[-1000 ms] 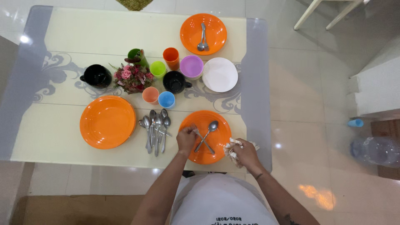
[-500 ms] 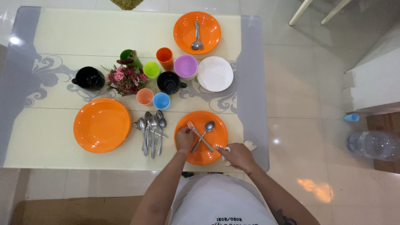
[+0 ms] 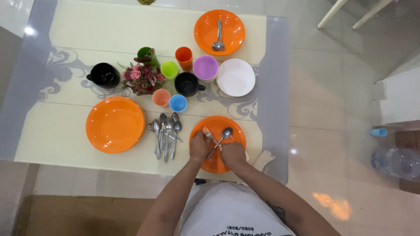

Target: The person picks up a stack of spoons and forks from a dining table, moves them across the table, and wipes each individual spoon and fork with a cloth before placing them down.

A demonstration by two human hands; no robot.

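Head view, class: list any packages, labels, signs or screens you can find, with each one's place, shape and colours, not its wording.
Print on the person's white shirt: bottom edge of the picture, a short line of dark lettering.
Clear plastic bottle: on the floor at the right edge, rounded, see-through; whether it bears a label cannot be told.
No signs or screens show.

The near plate (image 3: 217, 144) is sitting at the bench's (image 3: 65, 26) six o'clock edge, with a fork (image 3: 209, 136) and spoon (image 3: 222, 137) lying crossed on it. The left hand (image 3: 200, 147) and right hand (image 3: 232, 154) are resting side by side on that plate. A cloth (image 3: 264, 159) is lying at its four o'clock. Loose cutlery (image 3: 166, 133) is lying at its nine o'clock, and a second plate (image 3: 115, 124) beyond that. Cups and mugs (image 3: 187, 74) are clustering at twelve o'clock, a flower pot (image 3: 142, 78) to their nine o'clock, a lid-like disc (image 3: 236, 77) at three o'clock. The far plate (image 3: 219, 29) is carrying two utensils.
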